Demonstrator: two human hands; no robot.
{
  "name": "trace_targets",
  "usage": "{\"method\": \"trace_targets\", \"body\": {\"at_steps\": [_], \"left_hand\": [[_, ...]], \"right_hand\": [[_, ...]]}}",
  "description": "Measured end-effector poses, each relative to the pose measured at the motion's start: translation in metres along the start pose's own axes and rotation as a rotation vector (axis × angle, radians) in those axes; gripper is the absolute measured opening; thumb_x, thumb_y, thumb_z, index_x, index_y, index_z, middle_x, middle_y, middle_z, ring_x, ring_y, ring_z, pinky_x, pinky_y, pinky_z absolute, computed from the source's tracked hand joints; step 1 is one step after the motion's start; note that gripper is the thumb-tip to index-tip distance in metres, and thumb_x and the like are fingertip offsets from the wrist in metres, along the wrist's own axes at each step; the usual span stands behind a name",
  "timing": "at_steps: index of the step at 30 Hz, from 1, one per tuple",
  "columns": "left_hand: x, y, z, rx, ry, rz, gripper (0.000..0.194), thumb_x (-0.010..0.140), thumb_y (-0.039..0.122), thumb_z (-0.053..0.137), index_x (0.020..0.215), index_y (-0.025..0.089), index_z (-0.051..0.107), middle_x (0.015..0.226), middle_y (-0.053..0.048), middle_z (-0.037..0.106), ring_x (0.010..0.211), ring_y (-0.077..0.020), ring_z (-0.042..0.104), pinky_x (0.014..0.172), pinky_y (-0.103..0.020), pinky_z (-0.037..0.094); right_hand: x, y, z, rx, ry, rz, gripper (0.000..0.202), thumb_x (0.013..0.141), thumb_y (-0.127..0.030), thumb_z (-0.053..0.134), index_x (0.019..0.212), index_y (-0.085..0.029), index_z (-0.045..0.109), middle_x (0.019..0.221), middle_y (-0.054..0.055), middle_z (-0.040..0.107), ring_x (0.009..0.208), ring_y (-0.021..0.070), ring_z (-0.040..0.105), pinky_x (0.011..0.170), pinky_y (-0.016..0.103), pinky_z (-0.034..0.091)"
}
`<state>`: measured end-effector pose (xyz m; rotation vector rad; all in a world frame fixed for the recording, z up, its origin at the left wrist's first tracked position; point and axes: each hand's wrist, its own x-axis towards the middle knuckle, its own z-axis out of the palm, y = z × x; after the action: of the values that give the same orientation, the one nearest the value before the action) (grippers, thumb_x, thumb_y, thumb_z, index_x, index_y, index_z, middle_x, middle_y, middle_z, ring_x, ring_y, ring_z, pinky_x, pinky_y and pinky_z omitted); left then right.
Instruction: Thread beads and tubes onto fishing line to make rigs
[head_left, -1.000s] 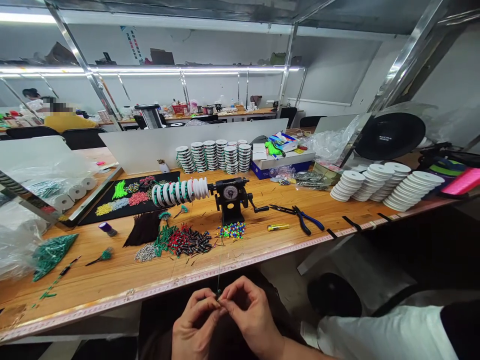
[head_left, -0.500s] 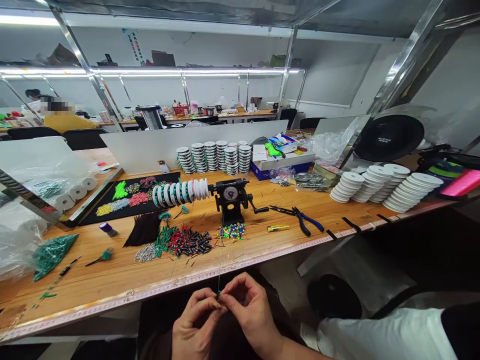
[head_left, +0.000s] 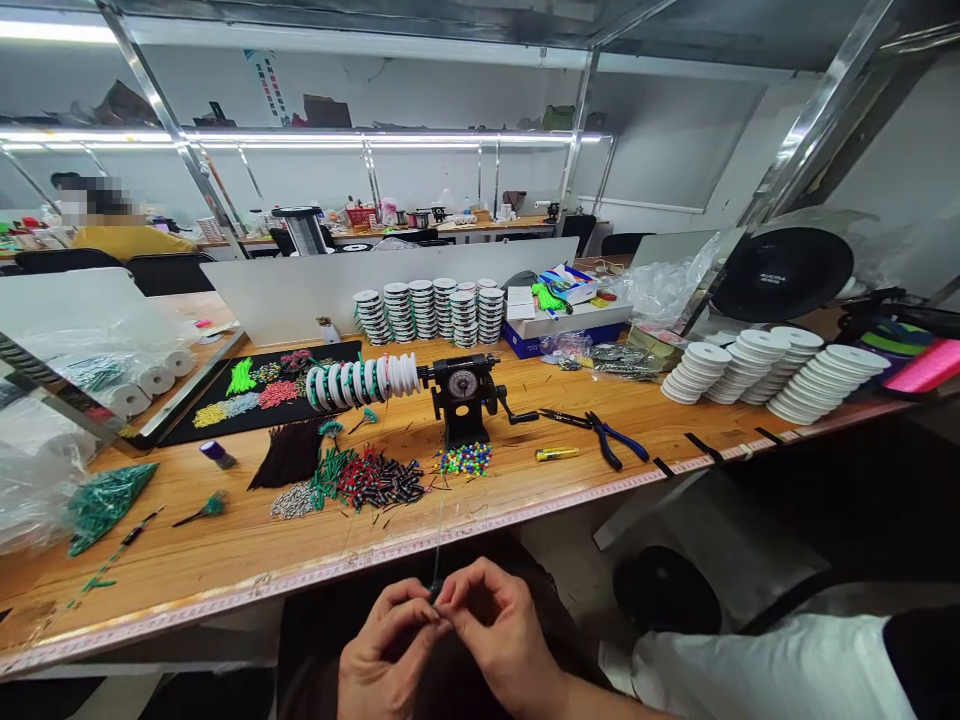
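Note:
Just below the bench's front edge, my left hand (head_left: 386, 650) and my right hand (head_left: 506, 635) meet fingertip to fingertip. Both are closed in a pinch on a thin fishing line (head_left: 438, 545), which runs up from the fingers over the table edge. A small dark piece (head_left: 435, 589) sits on the line at my left fingertips; its exact kind is too small to make out. Beyond the edge lie a pile of green, red and black small tubes (head_left: 379, 482) and multicoloured beads (head_left: 465, 460). The ends between my fingers are hidden.
A hand-cranked winder (head_left: 459, 395) carries a row of white spools (head_left: 364, 382). Pliers (head_left: 606, 440) and a yellow cutter (head_left: 556, 454) lie to its right. White spool stacks (head_left: 825, 380) stand at the right. A person in yellow (head_left: 127, 238) sits far left.
My hands have shifted very slightly downward, still pinched together. The dark piece shows more clearly above the fingertips. The things on the bench have stayed put.

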<state>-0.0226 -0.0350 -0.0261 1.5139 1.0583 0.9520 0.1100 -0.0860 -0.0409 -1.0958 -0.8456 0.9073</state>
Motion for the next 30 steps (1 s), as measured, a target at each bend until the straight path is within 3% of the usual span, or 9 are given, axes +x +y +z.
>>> {"method": "trace_targets", "body": {"at_steps": [8,13,17,22,25,28,30], "left_hand": [[0.001,-0.011,-0.005,-0.175,0.003,-0.108,0.027,0.061,0.040,0.088,0.063,0.016,0.076,0.096,-0.008,0.065,0.085,-0.0237,0.070,0.073,-0.022,0.058],[0.000,-0.006,-0.007,-0.120,0.016,-0.057,0.025,0.062,0.039,0.087,0.063,0.017,0.077,0.093,-0.008,0.066,0.081,-0.0216,0.070,0.070,-0.020,0.057],[-0.004,-0.006,-0.009,-0.130,-0.014,-0.100,0.026,0.061,0.040,0.088,0.061,0.016,0.077,0.091,-0.008,0.065,0.080,-0.0211,0.069,0.069,-0.019,0.057],[-0.006,-0.004,-0.007,-0.366,-0.022,-0.292,0.025,0.056,0.029,0.093,0.061,0.013,0.076,0.087,-0.007,0.067,0.078,-0.0204,0.067,0.068,-0.020,0.057],[-0.004,-0.001,-0.006,-0.610,0.036,-0.478,0.026,0.055,0.019,0.094,0.074,0.013,0.077,0.084,-0.006,0.071,0.072,-0.0188,0.069,0.068,-0.023,0.060],[-0.002,0.002,-0.010,-0.780,0.098,-0.643,0.027,0.060,0.005,0.087,0.083,0.013,0.077,0.088,-0.007,0.075,0.072,-0.0189,0.073,0.074,-0.029,0.063],[-0.002,0.004,-0.013,-0.844,0.112,-0.712,0.025,0.068,0.000,0.080,0.088,0.014,0.076,0.093,-0.008,0.076,0.074,-0.0190,0.074,0.078,-0.031,0.064]], "right_hand": [[0.011,-0.002,0.007,0.172,0.012,0.077,0.027,0.080,-0.042,0.081,0.083,-0.019,0.067,0.079,0.004,0.071,0.072,0.0193,0.070,0.068,0.027,0.056],[0.010,0.000,0.009,0.113,0.022,0.049,0.020,0.079,-0.034,0.081,0.079,-0.019,0.067,0.077,0.004,0.072,0.072,0.0183,0.069,0.067,0.025,0.054],[0.003,-0.002,0.006,0.027,-0.001,0.042,0.014,0.081,-0.029,0.076,0.078,-0.019,0.067,0.077,0.004,0.072,0.071,0.0180,0.067,0.066,0.025,0.052],[0.008,-0.005,-0.003,-0.048,-0.065,0.063,0.013,0.082,-0.029,0.074,0.080,-0.018,0.070,0.077,0.004,0.071,0.071,0.0183,0.065,0.068,0.027,0.050],[0.024,-0.006,-0.007,-0.096,-0.109,0.043,0.019,0.084,-0.035,0.073,0.090,-0.017,0.073,0.095,0.007,0.071,0.088,0.0216,0.065,0.077,0.030,0.048],[0.040,-0.007,-0.007,-0.010,-0.277,0.105,0.033,0.085,-0.049,0.071,0.092,-0.018,0.077,0.109,0.010,0.070,0.108,0.0256,0.062,0.091,0.035,0.045],[0.046,-0.009,-0.004,0.099,-0.406,0.203,0.040,0.083,-0.056,0.072,0.090,-0.017,0.079,0.097,0.009,0.073,0.100,0.0244,0.065,0.092,0.036,0.045]]}}
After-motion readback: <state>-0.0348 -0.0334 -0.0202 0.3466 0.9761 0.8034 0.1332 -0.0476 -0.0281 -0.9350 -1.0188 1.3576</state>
